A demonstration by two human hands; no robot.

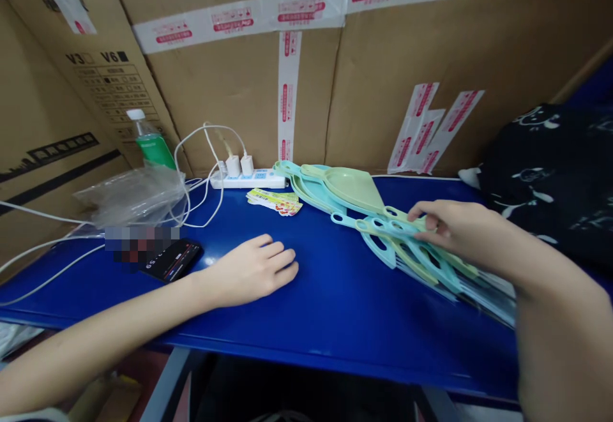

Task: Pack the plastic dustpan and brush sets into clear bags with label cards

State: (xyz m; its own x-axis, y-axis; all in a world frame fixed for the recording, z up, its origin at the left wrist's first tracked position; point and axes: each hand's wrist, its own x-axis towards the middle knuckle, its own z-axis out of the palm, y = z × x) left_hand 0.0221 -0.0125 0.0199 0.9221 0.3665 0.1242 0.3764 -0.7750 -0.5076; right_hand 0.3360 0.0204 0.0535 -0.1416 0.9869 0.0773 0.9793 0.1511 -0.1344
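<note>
My right hand (454, 227) is over a pile of small hand brushes (380, 249), its thumb and fingers closed around a handle near the top. The brushes have light blue and pale green handles with holes in them; their bristle ends point to the right and partly vanish under my forearm. Behind them lie stacked little dustpans, a pale green dustpan (352, 187) on top and a light blue dustpan (316, 192) below. On the blue table (330, 320), my left hand (256, 269) rests palm down with loosely bent fingers and holds nothing.
A white power strip (261, 179) with chargers and cables stands at the back. Near it lie printed labels (275, 201). A phone (179, 261), plastic bag (138, 195) and bottle (153, 141) are leftward. Cardboard (230, 83) walls the back; dark patterned fabric (550, 173) sits right.
</note>
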